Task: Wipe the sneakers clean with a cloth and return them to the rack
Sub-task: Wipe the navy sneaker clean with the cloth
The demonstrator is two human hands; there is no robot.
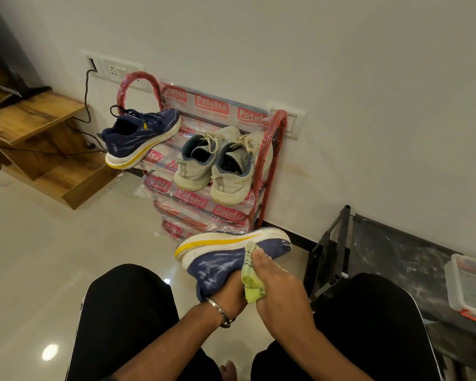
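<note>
Head view:
Held sneaker: a navy sneaker is held tilted on its side, sole toward the rack, above the knees.
Left hand: tucked into the sneaker's opening, fingers hidden; the grip cannot be told.
Right hand: a yellow-green cloth is gripped and pressed on the upper.
Rack: the second navy sneaker and a grey pair are carried on the top shelf.

- Legs: black trousers; white stripe along the outer seam.
- Left wrist: thin silver metal bangle.
- Forearms: bare, no sleeves visible.
</note>
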